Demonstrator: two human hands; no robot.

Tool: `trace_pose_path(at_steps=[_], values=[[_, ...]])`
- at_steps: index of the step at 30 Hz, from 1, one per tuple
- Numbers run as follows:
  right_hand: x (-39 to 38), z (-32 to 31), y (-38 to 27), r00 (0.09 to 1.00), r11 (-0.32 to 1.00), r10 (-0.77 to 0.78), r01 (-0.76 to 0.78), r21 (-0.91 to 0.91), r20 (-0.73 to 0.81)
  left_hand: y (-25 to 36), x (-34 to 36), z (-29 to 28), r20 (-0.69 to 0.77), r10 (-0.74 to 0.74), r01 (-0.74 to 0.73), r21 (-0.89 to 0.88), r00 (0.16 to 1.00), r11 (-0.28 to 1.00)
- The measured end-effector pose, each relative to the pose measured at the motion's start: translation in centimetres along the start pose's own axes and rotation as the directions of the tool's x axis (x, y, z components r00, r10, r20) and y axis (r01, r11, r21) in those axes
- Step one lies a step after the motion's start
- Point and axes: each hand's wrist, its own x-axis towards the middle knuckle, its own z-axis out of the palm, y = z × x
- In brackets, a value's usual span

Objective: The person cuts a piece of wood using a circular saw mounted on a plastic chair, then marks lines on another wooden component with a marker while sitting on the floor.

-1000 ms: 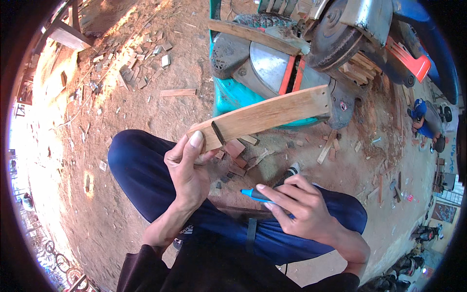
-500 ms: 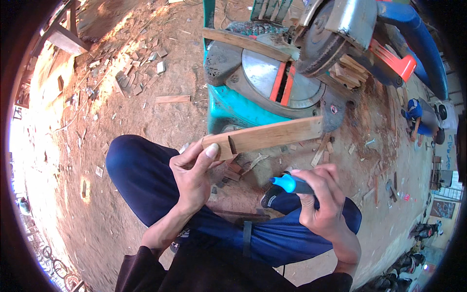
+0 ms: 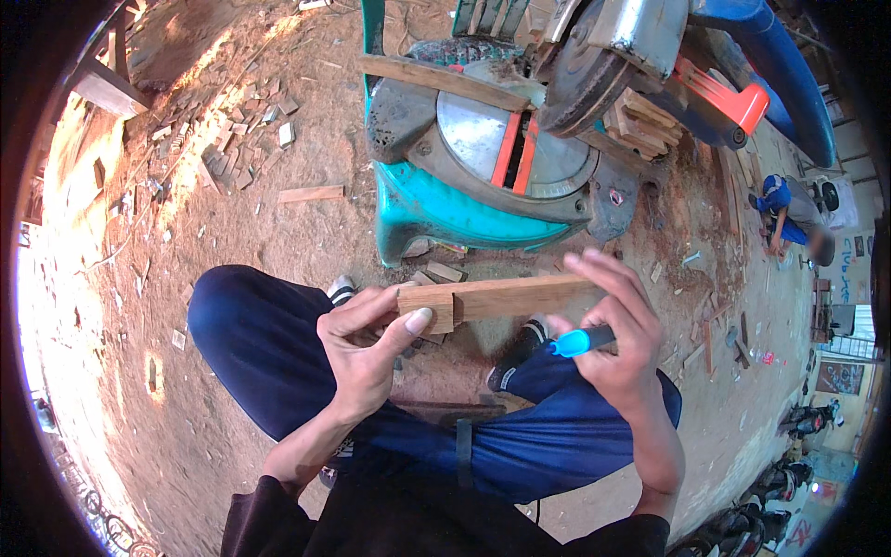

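My left hand [image 3: 364,357] grips the left end of a narrow wooden board [image 3: 506,297], thumb on a short stepped section or small block [image 3: 427,302] at that end; I cannot tell if it is a separate piece. My right hand [image 3: 624,343] holds a marker [image 3: 580,341] with a bright blue end and dark barrel, its upper fingers raised at the board's right end, partly blurred. Both hands are over my blue-clad legs [image 3: 260,343].
A teal and grey mitre saw [image 3: 464,213] with a raised blade guard stands in front of me, a plank [image 3: 436,76] across it. Offcuts [image 3: 232,139] lie scattered on the dirt ground. A person [image 3: 784,209] crouches at the right, near parked motorcycles [image 3: 807,418].
The board has turned from slanting up to the right to nearly level. My right hand has risen to the board's right end, marker still in it, and the view has shifted slightly.
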Motion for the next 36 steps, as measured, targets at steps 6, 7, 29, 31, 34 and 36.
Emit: trace_pose_path(at_steps=[6,7,29,31,34,36], values=[[-0.6,0.5,0.3,0.996,0.995,-0.092,0.092,0.048,-0.003,0.6,0.0,1.3,-0.07,-0.06,0.056,-0.054,0.996,0.997],[-0.5,0.8,-0.2,0.995,0.994,-0.102,0.102,0.039,-0.001,0.5,-0.1,1.1,-0.093,-0.07,0.061,-0.099,0.993,0.993],[-1.1,2.6,-2.1,0.994,0.994,-0.105,0.106,-0.041,0.033,0.2,-0.7,1.9,-0.091,-0.011,0.016,0.053,0.996,0.998],[-1.5,2.7,-3.0,0.968,0.939,-0.249,0.245,-0.241,0.017,0.5,-1.1,2.1,-0.049,-0.064,0.065,0.019,0.997,0.998],[-2.4,3.5,-3.4,0.933,0.921,-0.359,0.358,-0.155,0.023,0.5,-1.5,2.4,-0.019,-0.106,0.105,-0.035,0.994,0.994],[-2.3,3.5,-3.3,0.922,0.913,-0.382,0.387,-0.128,0.066,1.1,-1.7,2.4,0.022,-0.123,0.122,0.016,0.992,0.992]])
